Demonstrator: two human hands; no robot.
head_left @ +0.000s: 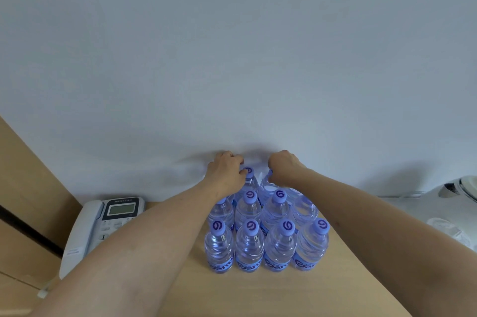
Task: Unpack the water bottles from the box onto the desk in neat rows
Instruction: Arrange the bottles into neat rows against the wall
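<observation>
Head view: hands (254, 172) gripping back-row bottles (267, 229) on desk (335, 288).

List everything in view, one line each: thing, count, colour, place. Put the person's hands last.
water bottles: at least ten visible, clear with blue caps and labels, upright in rows mid-desk; the back row is partly hidden by the hands
desk: one, light wood, along the bottom
telephone: one, white and grey, left of the bottles
white appliance: one, right edge, kind unclear
wall: white, behind the desk
left hand: curled over a back-row bottle
right hand: curled over a back-row bottle
</observation>
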